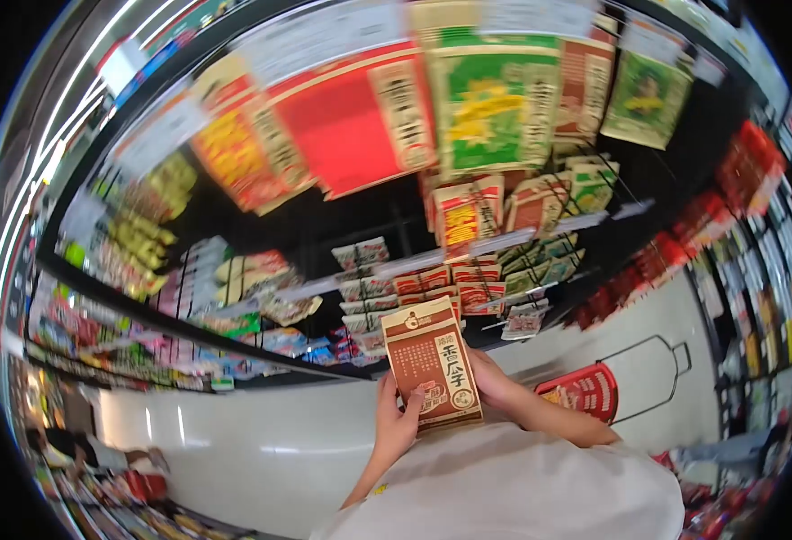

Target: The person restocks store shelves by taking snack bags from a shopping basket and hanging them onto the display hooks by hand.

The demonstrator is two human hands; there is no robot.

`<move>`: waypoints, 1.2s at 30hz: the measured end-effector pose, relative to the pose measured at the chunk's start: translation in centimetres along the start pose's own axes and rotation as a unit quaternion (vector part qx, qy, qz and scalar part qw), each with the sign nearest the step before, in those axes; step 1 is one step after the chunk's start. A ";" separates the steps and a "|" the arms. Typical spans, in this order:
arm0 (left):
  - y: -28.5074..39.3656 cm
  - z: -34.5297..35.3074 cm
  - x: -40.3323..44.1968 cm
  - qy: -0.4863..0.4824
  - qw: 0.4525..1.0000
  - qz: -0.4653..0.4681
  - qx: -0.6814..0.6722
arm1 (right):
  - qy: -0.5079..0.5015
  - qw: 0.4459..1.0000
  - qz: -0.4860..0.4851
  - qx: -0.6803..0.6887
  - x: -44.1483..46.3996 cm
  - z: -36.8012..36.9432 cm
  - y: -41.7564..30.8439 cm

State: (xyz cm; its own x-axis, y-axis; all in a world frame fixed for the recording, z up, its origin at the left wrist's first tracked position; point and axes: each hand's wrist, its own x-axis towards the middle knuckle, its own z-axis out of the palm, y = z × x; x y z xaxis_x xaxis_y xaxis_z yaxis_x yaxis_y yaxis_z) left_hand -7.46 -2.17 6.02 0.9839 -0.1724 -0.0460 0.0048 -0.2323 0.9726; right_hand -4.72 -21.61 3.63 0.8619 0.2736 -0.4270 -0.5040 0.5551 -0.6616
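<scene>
Left hand (398, 418) is gripping the lower left edge of a brown-and-cream seed packet (430, 355), thumb lying across the printed front, other fingers going behind. Right hand (493, 380) is holding the lower right edge; its fingers are passing behind the packet, so exact grip there: cannot tell. Packet is standing near upright, slightly tilted, front facing the wearer, between both hands and just above the white shirt (513, 486). Its top is overlapping small hanging packets on the display rack (319, 229). Back of packet is staying out of sight; small print is too fine to read. Large red packet (351, 121) and green packet (496, 108) above are blurring, labels unreadable. Red rolling basket (585, 393) is sitting on the floor, partly hidden by the right forearm.
</scene>
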 end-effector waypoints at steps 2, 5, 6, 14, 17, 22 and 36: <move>1.0 2.2 0.9 -0.030 0.994 -0.004 -0.103 | 0.004 0.999 0.003 0.049 0.7 -1.8 -0.4; 1.9 4.6 1.9 -0.094 0.992 0.016 -0.086 | -0.022 0.992 0.000 0.121 2.2 -4.8 -0.9; 2.4 5.2 2.1 -0.111 0.990 0.020 -0.082 | -0.019 0.991 -0.004 0.134 2.1 -5.5 -1.1; 3.9 8.2 4.5 -0.185 0.962 0.002 -0.200 | -0.027 0.982 -0.001 0.189 1.2 -9.0 -2.8; 3.9 9.3 5.4 -0.200 0.948 0.003 -0.249 | -0.017 0.980 0.002 0.199 0.9 -10.4 -3.1; 4.3 11.0 6.1 -0.159 0.945 -0.029 -0.286 | -0.032 0.972 0.048 0.227 1.0 -11.2 -3.7; 1.2 13.3 9.3 -0.045 0.933 -0.126 -0.335 | 0.023 0.993 0.037 0.111 1.4 -12.6 -6.5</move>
State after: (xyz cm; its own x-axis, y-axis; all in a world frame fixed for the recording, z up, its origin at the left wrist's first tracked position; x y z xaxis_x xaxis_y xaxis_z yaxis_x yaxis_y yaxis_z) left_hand -0.69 -16.75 3.73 0.9176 -0.2802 -0.2819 0.3741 0.3694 0.8506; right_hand -0.95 -34.75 -0.41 0.8168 0.2869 -0.5005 -0.5367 0.6960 -0.4770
